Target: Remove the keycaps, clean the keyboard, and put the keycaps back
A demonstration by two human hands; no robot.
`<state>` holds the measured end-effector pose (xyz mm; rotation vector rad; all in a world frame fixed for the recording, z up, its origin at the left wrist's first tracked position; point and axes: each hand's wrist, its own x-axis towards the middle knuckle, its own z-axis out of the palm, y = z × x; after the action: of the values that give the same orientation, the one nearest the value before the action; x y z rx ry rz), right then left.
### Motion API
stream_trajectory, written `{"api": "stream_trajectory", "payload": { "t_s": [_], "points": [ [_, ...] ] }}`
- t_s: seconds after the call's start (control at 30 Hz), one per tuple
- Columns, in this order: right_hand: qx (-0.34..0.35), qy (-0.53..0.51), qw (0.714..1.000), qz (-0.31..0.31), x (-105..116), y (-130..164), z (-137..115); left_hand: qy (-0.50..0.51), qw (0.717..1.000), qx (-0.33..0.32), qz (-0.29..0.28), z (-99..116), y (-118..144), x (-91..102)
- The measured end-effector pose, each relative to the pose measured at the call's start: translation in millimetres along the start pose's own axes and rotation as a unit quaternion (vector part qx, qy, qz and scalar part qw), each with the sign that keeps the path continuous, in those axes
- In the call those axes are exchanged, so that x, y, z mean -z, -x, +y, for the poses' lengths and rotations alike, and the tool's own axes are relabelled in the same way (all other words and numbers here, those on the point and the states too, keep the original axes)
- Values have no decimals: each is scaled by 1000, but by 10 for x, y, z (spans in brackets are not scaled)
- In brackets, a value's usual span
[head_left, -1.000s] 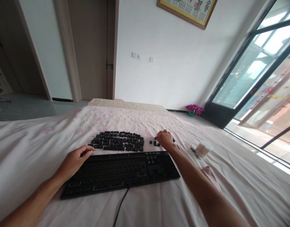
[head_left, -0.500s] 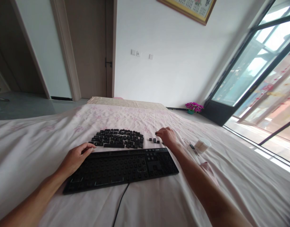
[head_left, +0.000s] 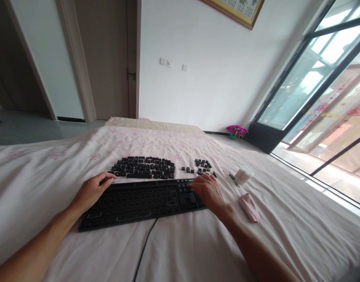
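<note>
A black keyboard point(head_left: 139, 203), mostly stripped of its caps, lies tilted on the bedspread. My left hand point(head_left: 93, 188) grips its upper left corner, with the thumb over the edge and the fingers bent. Over the upper right part of the keyboard is my right hand point(head_left: 207, 190), its fingertips brought together at the small keys left of the number block. It is closed on a keycap, which the fingers mostly hide. Behind the keyboard lies a large group of loose keycaps point(head_left: 144, 167). A few single keycaps point(head_left: 188, 170) and a smaller cluster point(head_left: 202, 163) lie right of it.
A clear tub of cotton swabs point(head_left: 243, 175) stands to the right, beside a small dark-handled tool point(head_left: 233, 178). Closer to me lies a folded pink cloth point(head_left: 249, 207). The keyboard's cable point(head_left: 146, 244) runs toward me over the wrinkled bedspread point(head_left: 180, 254).
My right hand has moved from the loose keycaps back toward me onto the keyboard, with a keycap pinched. The small cluster it covered now shows. My left hand keeps its place; the view has shifted slightly.
</note>
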<state>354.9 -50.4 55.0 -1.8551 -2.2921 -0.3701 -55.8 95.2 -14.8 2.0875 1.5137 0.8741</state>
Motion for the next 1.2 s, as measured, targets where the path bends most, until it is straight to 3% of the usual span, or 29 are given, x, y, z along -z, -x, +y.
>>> {"api": "stream_trajectory", "payload": {
  "t_s": [0.5, 1.2],
  "points": [
    [69, 40, 997, -14, -72, -28, -32, -3, 1000, -2, -5, -22, -6, -10],
    [81, 45, 995, -29, -63, -26, -76, 6, 1000, -5, 0, 0, -1, -4]
  ]
}}
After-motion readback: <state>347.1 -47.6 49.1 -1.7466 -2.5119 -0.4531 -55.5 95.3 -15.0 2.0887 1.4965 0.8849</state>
